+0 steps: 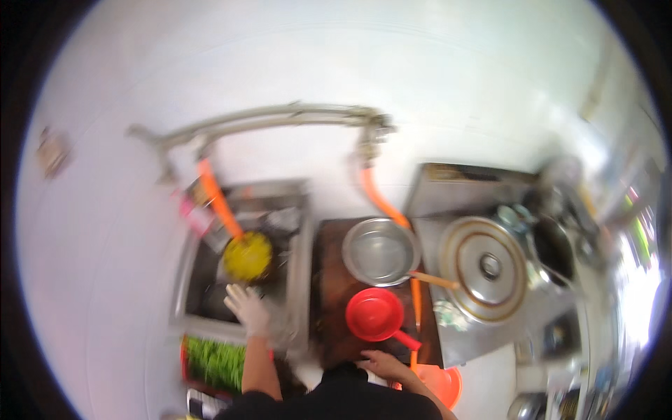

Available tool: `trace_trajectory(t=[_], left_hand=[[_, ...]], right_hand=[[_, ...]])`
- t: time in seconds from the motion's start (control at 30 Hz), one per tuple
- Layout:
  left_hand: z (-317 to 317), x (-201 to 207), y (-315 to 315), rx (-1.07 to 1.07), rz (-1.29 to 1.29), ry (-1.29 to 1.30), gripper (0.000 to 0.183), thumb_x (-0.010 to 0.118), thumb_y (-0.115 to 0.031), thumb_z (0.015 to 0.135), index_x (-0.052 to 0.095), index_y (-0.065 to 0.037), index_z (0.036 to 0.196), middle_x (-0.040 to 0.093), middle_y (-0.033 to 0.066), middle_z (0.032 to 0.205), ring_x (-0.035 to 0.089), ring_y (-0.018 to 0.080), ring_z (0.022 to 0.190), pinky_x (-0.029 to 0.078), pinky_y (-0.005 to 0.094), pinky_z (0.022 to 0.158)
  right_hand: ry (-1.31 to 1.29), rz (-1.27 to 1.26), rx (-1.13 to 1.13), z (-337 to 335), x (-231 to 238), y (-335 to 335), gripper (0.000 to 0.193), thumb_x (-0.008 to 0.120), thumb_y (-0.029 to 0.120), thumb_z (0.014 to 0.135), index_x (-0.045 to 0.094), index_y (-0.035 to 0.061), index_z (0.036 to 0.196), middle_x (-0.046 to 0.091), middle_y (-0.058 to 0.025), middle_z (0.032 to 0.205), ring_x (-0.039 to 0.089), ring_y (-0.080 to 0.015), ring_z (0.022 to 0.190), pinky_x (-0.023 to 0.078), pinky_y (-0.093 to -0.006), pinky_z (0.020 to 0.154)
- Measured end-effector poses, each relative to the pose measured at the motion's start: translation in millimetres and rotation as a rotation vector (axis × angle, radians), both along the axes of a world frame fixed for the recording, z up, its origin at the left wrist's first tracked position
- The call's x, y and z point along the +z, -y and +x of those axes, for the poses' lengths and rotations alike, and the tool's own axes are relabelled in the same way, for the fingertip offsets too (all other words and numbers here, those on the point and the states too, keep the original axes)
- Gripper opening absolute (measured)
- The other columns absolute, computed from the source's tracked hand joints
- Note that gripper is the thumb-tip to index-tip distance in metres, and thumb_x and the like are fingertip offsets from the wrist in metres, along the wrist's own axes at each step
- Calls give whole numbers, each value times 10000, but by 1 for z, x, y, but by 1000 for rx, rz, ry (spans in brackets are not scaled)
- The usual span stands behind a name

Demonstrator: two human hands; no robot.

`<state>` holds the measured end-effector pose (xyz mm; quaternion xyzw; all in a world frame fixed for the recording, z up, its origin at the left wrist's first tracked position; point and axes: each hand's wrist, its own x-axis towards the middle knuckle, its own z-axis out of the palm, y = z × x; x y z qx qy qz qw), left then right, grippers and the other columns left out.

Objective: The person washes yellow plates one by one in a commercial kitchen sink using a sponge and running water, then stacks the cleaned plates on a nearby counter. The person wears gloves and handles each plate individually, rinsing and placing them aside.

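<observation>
My left hand (pixel 246 311), in a pale glove, is over the front of the metal sink (pixel 303 280) with its fingers spread and nothing in them. Just beyond the fingertips, in the sink, is a round, bright yellow thing (pixel 248 256), too blurred to name. An orange hose (pixel 218 197) runs down to it. My right hand (pixel 382 365) is bare, at the near edge of the dark brown board (pixel 332 294). Its fingers point left, slightly apart, with nothing visible in them. Close beyond it lies a red plastic dipper (pixel 374 315), its handle toward that hand.
A metal pot (pixel 381 252) with a wooden handle stands behind the dipper. Right of it is a large round lid (pixel 484 269) on a metal counter. Green vegetables (pixel 213 364) fill a red crate below the sink. An orange basin (pixel 442 385) sits at lower right. Wall pipes (pixel 280 119) run above.
</observation>
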<state>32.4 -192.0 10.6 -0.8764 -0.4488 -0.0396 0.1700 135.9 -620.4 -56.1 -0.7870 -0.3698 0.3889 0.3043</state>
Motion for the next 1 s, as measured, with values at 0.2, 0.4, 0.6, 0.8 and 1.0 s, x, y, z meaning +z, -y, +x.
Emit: trace_trajectory(t=[0.2, 0.4, 0.6, 0.8, 1.0], left_hand=[[79, -33, 53, -61, -865, 361, 830, 617, -579, 973, 422, -141, 1650, 243, 257, 1746, 43, 526, 1620, 49, 668, 1285], [135, -4, 184, -597, -826, 283, 725, 695, -456, 953, 549, -66, 1547, 332, 315, 1682, 157, 579, 1580, 154, 709, 1256], [104, 30, 391, -1240, -625, 357, 544, 734, -343, 925, 678, -58, 1385, 489, 299, 1563, 298, 542, 1539, 262, 711, 1210], [4, 39, 686, -1484, -1380, -359, 545, 742, -408, 949, 686, -75, 1377, 550, 229, 1535, 451, 474, 1451, 370, 646, 1134], [-73, 12, 909, -2394, -839, -1038, 759, 541, -627, 1014, 571, -64, 1521, 457, 256, 1631, 305, 496, 1569, 243, 633, 1263]], right_hand=[[103, -154, -20, -6, -7, 48, 602, 612, 363, 1019, 550, 45, 1526, 639, -242, 1438, 594, -414, 1353, 471, -490, 1154], [155, -116, -299, -27, 7, 115, 579, 623, 357, 1013, 559, 92, 1524, 680, -236, 1372, 651, -421, 1266, 518, -512, 1087], [138, -83, -522, -102, 9, 286, 543, 617, 351, 1024, 560, 132, 1518, 720, -261, 1265, 700, -453, 1148, 543, -527, 1021], [45, -513, -839, -277, 1, 522, 517, 609, 364, 1026, 588, 139, 1490, 674, -189, 1394, 656, -385, 1274, 553, -520, 1035], [-53, -709, -1327, -474, 14, 700, 475, 619, 390, 1015, 641, 116, 1403, 675, -182, 1396, 657, -378, 1281, 552, -525, 1038]])
